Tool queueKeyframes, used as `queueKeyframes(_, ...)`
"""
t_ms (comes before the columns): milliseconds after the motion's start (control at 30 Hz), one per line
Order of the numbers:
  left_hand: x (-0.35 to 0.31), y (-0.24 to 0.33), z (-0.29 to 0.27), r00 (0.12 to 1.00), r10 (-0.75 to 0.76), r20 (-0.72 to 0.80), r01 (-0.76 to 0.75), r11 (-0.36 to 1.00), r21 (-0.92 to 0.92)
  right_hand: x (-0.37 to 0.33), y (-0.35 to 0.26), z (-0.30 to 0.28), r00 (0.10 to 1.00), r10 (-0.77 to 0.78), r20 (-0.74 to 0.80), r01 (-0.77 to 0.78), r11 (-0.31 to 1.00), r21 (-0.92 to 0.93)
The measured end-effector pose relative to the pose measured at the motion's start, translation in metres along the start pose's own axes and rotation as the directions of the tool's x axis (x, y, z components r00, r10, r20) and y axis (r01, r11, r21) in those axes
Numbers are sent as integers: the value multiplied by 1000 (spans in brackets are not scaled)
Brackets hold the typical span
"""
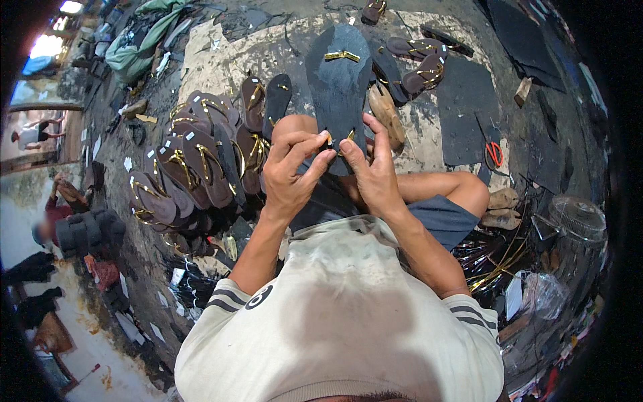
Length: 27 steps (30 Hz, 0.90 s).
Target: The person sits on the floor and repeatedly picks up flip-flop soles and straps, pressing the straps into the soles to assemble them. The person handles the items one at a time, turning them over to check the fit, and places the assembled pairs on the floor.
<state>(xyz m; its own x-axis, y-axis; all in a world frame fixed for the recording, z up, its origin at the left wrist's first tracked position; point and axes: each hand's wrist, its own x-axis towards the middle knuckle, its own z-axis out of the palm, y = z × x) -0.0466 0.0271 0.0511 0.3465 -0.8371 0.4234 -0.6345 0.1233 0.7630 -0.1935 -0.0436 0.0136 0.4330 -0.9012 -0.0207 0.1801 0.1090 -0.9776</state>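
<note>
A dark sandal sole stands before me with its underside towards me. A short gold strap piece lies across its upper part. My right hand is closed on the sole's lower right edge, its thumb beside a gold strap end that pokes through. At the lower left of the sole, my left hand pinches a small black piece with an orange spot between thumb and fingers. What exactly this piece is I cannot make out.
Many finished brown sandals with gold straps are heaped to the left. More sandals lie beyond at the right, near a wooden foot form. Orange-handled scissors rest beside a black sheet. A fan and a seated person are farther off.
</note>
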Motion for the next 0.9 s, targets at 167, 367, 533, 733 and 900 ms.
queueKeyframes(167,6,3,6,938,-346,26,345,921,-179,2,-8,-1,1000,-20,5,20,998,-66)
queueKeyframes(367,10,0,13,996,-62,-66,66,995,68,3,10,0,992,-118,-47,112,988,-107)
queueKeyframes(533,8,-13,20,991,-102,-82,102,995,-7,7,6,0,989,-131,-62,122,984,-129)
queueKeyframes(733,6,-10,21,968,-250,15,249,958,-141,5,14,-5,986,-148,-72,131,972,-193)
queueKeyframes(900,8,-9,14,982,-171,77,169,985,39,8,9,-7,983,-181,-19,170,949,-265)
